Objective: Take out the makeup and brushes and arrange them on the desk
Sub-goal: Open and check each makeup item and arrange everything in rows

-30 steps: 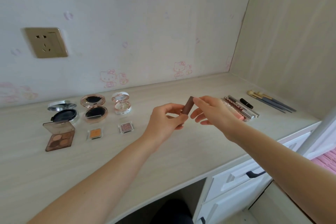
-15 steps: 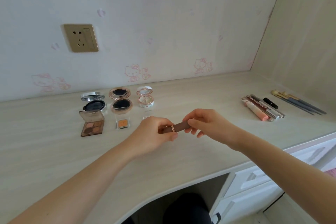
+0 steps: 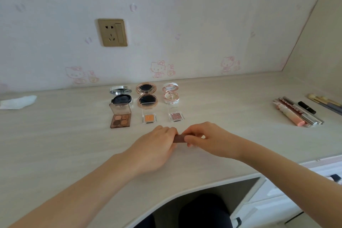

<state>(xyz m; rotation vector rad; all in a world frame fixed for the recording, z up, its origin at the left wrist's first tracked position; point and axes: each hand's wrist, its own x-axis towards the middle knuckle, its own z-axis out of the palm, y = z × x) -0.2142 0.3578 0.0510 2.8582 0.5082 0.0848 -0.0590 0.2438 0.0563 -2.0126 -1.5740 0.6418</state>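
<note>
arranging seems nearly done; brown tube (image 3: pixel 179 138) unplaced
left fingers (image 3: pixel 170 132) and right fingers (image 3: pixel 192 135) pinch its ends; compacts (image 3: pixel 147 96) beyond them, brushes (image 3: pixel 325 102) far right.

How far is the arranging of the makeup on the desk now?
Done: three open compacts and three eyeshadows sit in two rows on the desk; lip tubes and brushes lie at the right. In hand: the left hand and right hand hold a brown tube low over the desk. Left: setting it down; no bag shows, so I cannot tell what else remains.
</note>
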